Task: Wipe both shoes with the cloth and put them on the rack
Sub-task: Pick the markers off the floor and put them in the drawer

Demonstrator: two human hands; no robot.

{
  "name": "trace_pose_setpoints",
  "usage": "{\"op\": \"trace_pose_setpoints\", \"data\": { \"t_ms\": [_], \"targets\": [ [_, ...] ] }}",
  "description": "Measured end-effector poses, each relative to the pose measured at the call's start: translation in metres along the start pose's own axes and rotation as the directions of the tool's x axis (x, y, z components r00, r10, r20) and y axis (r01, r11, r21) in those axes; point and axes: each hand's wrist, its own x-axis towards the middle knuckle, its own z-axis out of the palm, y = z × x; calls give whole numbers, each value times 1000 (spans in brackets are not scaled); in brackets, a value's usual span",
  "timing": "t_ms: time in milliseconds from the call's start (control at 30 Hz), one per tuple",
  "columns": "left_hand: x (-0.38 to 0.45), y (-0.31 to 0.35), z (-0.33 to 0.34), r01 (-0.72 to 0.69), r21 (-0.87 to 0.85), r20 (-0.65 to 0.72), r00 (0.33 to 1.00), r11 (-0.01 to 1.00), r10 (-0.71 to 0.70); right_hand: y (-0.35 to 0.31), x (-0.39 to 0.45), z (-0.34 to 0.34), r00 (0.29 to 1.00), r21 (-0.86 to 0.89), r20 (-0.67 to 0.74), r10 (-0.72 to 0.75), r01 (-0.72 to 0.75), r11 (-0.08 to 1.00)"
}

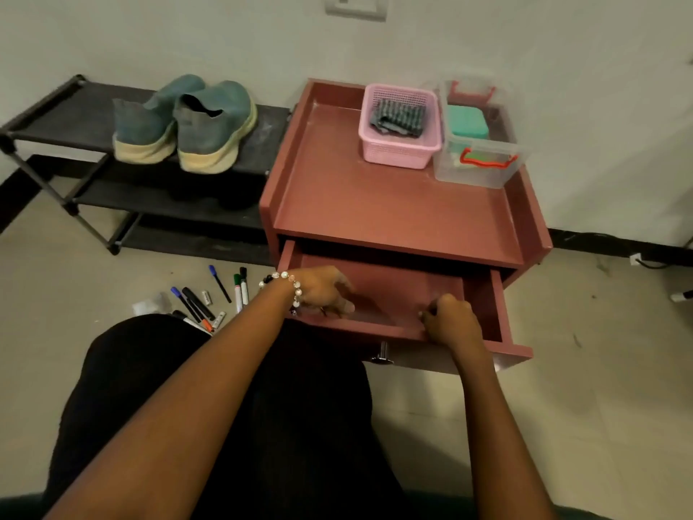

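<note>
Two blue-green shoes, the left one (pixel 144 118) and the right one (pixel 213 123), stand side by side on the top shelf of the black rack (pixel 71 122), heels toward me. The dark striped cloth (pixel 399 118) lies folded in a pink basket (pixel 397 150) on the reddish cabinet (pixel 393 204). Both my hands are in the cabinet's open drawer (pixel 483 305), far from the shoes and cloth. My left hand (pixel 324 290), with a bead bracelet, reaches down inside the drawer; what it holds is hidden. My right hand (pixel 452 320) is curled over the drawer's front wall.
A clear plastic box (pixel 480 144) with a teal item inside stands beside the basket. Several markers (pixel 210 300) lie scattered on the tiled floor left of the drawer. The rack has lower shelves (pixel 161 204). My dark-clothed lap fills the near foreground.
</note>
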Motion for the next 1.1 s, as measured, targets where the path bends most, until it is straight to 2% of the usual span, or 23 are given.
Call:
{"op": "trace_pose_setpoints", "data": {
  "t_ms": [67,133,233,300,367,400,467,567,633,767,933,1100],
  "targets": [
    [-14,-1,-13,-19,-101,24,999,995,22,-11,0,-3,999,18,-2,-32,32,999],
    [-32,-6,-37,-32,-146,-12,999,989,30,-37,-4,-7,991,110,-20,-130,132,985],
    [-73,-19,-91,-88,-260,-207,978,962,33,-101,-13,-17,929,305,-49,-368,365,880],
    [-105,-36,-125,-157,-321,-384,923,934,23,-157,-18,-23,841,406,-37,-540,506,761],
    [-125,-61,-148,-218,-392,-554,831,893,-40,-211,-19,-21,763,573,38,-645,512,640],
    [-128,-79,-157,-237,-441,-614,783,866,-99,-237,-17,-15,735,620,82,-673,491,612],
    [-125,-118,-168,-250,-560,-660,711,790,-243,-286,-8,9,692,619,172,-701,477,623],
    [-104,-179,-175,-208,-680,-632,653,703,-418,-342,22,68,660,560,334,-673,435,705],
    [-86,-216,-177,-163,-720,-603,629,674,-492,-367,52,113,672,480,438,-597,386,788],
    [-41,-286,-173,-68,-764,-535,622,641,-572,-391,112,191,736,151,539,-410,394,907],
    [22,-351,-163,-10,-794,-491,601,608,-630,-394,176,279,807,-79,468,-359,443,893],
    [58,-393,-143,-46,-830,-475,582,557,-660,-374,194,362,894,-109,379,-241,302,947]
  ]
}}
